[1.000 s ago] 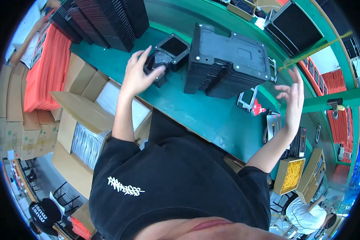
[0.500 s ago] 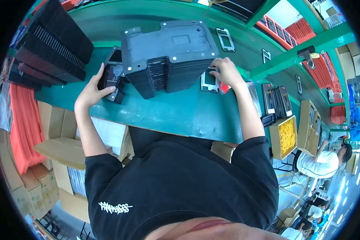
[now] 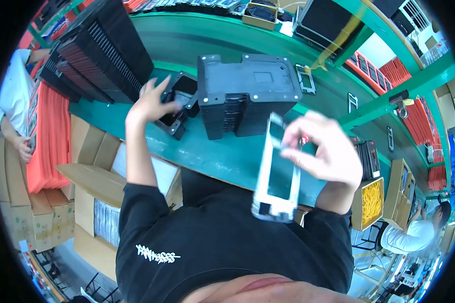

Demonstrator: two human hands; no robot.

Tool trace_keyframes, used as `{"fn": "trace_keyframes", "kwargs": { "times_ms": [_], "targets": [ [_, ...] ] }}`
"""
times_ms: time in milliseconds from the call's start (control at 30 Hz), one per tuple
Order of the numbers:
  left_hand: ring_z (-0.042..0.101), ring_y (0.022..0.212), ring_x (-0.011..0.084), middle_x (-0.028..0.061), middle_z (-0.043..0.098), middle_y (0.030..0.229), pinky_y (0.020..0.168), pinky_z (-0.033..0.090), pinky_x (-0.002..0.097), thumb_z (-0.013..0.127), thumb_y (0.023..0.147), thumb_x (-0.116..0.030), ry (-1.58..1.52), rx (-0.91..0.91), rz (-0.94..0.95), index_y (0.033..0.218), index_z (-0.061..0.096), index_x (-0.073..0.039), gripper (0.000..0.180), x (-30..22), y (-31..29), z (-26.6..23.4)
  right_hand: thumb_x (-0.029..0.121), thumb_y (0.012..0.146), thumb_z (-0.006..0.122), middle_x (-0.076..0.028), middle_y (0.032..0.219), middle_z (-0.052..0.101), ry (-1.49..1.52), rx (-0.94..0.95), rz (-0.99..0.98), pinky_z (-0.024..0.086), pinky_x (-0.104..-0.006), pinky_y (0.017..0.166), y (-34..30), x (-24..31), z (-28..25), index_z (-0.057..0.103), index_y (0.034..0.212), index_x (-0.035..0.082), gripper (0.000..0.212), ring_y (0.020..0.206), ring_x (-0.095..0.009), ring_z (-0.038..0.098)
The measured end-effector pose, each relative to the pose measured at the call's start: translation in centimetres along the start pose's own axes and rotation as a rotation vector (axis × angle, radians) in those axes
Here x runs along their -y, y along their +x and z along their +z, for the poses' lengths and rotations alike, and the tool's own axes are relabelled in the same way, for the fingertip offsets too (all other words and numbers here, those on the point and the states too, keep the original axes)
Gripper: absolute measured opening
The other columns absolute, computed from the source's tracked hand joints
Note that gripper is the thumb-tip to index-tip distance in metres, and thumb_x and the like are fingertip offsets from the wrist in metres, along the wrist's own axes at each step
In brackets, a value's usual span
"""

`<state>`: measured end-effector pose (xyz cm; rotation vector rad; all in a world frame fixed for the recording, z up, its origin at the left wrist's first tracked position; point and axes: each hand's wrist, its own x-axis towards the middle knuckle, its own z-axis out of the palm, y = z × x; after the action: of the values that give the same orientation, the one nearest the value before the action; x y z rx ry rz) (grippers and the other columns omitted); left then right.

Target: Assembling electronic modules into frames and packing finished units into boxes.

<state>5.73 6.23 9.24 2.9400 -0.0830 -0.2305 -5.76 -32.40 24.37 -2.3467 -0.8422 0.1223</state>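
My right hand (image 3: 324, 151) is raised above the green bench and grips a long flat frame (image 3: 277, 171), silver-white with a dark centre, by its upper part. The frame hangs nearly upright and is blurred. My left hand (image 3: 151, 102) reaches to a small stack of black trays (image 3: 179, 103) at the left of the bench, with its fingers on the stack's edge. Between the hands stands a tall stack of black moulded trays (image 3: 245, 91).
The green workbench (image 3: 222, 151) runs across the view. Long rows of black trays (image 3: 101, 50) stand at its far left. Open cardboard boxes (image 3: 93, 182) sit at my left, a yellow bin (image 3: 371, 202) at my right. Other people work at both sides.
My right hand has lifted the flat frame off the bench from beside the tall stack and brought it toward me. My left hand has stayed at the small black trays.
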Motion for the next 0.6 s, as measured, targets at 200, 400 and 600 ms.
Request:
{"fn": "trace_keyframes", "kwargs": {
  "times_ms": [200, 400, 600],
  "targets": [
    [0.036, 0.143, 0.048, 0.0235, 0.032, 0.161, 0.119, 0.031, 0.0505, 0.054, 0.098, -0.054, 0.007, -0.183, 0.248, 0.153, 0.046, -0.03, 0.06, -1.3, 7.0, 5.9, 0.023, 0.084, 0.078, -0.013, 0.075, 0.07, -0.185, -0.388, 0.234, 0.055, -0.0356, 0.069, 8.1, -1.1, 1.0, 0.072, 0.089, 0.0, 0.024, 0.072, -0.025, 0.07],
    [0.041, 0.141, 0.0456, 0.0174, 0.034, 0.162, 0.116, 0.035, 0.0512, 0.048, 0.099, -0.059, 0.037, -0.315, 0.175, 0.153, 0.046, -0.03, 0.06, -2.0, 5.5, 6.4, 0.023, 0.085, 0.077, -0.016, 0.074, 0.071, -0.4, -0.413, 0.359, 0.057, -0.0376, 0.07, 9.9, -1.4, 3.4, 0.073, 0.086, -0.002, 0.026, 0.072, -0.029, 0.073],
    [0.051, 0.133, 0.043, 0.0175, 0.04, 0.159, 0.112, 0.04, 0.0507, 0.053, 0.098, -0.056, 0.014, -0.444, 0.154, 0.152, 0.046, -0.016, 0.068, -2.2, 5.3, 7.2, 0.025, 0.086, 0.076, -0.018, 0.075, 0.072, -0.486, -0.456, 0.429, 0.058, -0.0405, 0.072, 10.4, -1.3, 3.1, 0.074, 0.083, 0.0, 0.026, 0.074, -0.032, 0.073]
  ]
}}
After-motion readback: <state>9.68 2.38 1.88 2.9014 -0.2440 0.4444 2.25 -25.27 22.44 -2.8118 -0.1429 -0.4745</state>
